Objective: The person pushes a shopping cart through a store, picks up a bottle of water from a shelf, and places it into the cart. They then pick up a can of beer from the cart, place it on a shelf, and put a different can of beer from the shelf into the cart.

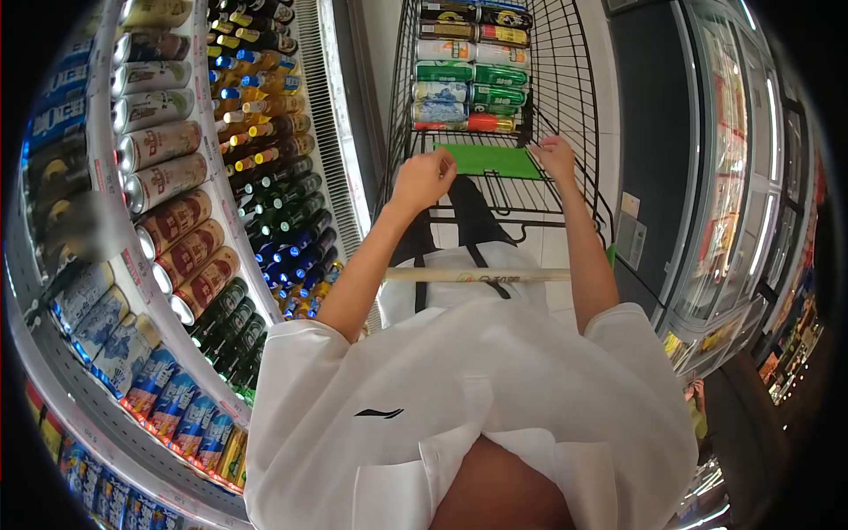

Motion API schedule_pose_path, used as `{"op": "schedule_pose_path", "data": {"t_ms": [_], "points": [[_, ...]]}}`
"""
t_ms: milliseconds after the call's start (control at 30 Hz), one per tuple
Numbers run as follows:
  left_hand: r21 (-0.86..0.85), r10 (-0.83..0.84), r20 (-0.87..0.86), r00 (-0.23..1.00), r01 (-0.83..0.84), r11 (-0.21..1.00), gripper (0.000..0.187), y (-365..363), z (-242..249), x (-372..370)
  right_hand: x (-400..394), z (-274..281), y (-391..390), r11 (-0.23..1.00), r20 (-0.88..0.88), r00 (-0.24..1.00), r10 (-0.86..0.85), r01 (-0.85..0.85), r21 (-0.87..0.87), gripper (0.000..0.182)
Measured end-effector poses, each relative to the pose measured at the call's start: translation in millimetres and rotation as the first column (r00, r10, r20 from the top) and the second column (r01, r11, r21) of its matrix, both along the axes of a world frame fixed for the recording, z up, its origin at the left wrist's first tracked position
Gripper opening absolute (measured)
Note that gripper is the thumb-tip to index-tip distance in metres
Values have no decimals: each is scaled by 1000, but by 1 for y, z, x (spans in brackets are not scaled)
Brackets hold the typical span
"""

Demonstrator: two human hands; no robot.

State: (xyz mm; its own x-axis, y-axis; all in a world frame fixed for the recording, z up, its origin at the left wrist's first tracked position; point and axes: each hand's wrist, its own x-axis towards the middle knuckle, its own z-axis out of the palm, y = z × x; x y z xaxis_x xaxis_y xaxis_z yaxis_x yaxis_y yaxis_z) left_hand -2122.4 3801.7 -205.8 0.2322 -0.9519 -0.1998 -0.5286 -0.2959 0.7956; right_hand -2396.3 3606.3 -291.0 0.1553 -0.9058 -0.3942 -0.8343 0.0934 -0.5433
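A flat green panel (491,161) lies across the near end of a black wire shopping cart (579,106). My left hand (426,179) is closed at the panel's left end, its fingers curled and partly hidden. At the opposite end, my right hand (555,161) pinches the corner between thumb and fingers. Beyond the panel, several drink cans (500,75) lie on their sides in rows inside the cart: green, white, blue and dark ones. The pale cart handle (521,276) crosses nearer my body, below both hands.
Shelves on the left hold tall cans (168,185) and, beside them, rows of glass bottles (269,110). A vent grille (325,106) edges that shelving. Glass-fronted cabinets (729,177) line the right side. Part of another person (698,411) shows at the lower right.
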Motion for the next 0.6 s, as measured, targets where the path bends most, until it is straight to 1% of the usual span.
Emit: {"op": "schedule_pose_path", "data": {"t_ms": [67,100,133,167,200,233,267,300,333,367,400,433,467,500,533,567,600], "points": [[156,-11,203,979,-22,987,22,-34,-71,5,8,-44,-8,985,99,995,-1,-16,169,36],[148,5,203,979,-35,988,22,-44,-114,9,21,-42,-7,941,173,982,-79,16,338,35],[290,88,153,984,-130,948,31,-53,-161,15,41,-41,-13,868,234,958,-167,30,495,33],[439,170,113,979,-202,875,41,-58,-204,19,58,-48,-25,869,236,958,-161,25,493,33],[451,170,112,979,-202,869,41,-60,-246,18,69,-57,-28,821,254,955,-156,-17,570,34],[622,345,17,938,-280,731,49,-58,-285,18,77,-70,-27,761,271,950,-155,-60,646,35],[768,525,-34,851,-314,558,57,-66,-294,22,86,-89,-31,753,271,950,-154,-64,654,35],[832,795,-83,601,-397,387,65,-71,-300,16,95,-108,-36,743,244,957,-156,-49,668,37],[839,797,-70,600,-397,373,65,-76,-310,17,103,-126,-38,730,215,963,-161,-31,683,39],[782,837,-87,540,-483,393,56,-82,-349,20,112,-141,-44,724,216,962,-166,-29,689,39],[720,871,-113,478,-565,404,48,-97,-335,24,120,-157,-50,673,255,913,-319,28,739,37],[770,938,-186,293,-550,324,58,-109,-320,24,124,-170,-51,606,272,843,-464,78,792,36],[776,942,-178,285,-549,312,58,-117,-314,24,129,-186,-54,598,263,848,-460,77,798,36],[785,941,-318,120,-523,332,63,-123,-317,25,135,-199,-57,649,215,905,-367,84,756,35],[789,897,-438,-51,-500,357,68,-127,-318,25,139,-211,-57,697,158,948,-275,83,713,34],[796,903,-417,-100,-520,310,63,-129,-338,23,142,-215,-56,706,131,957,-259,96,701,36],[796,904,-417,-94,-519,313,63,-131,-347,23,146,-219,-54,705,132,955,-266,99,702,36]]}}
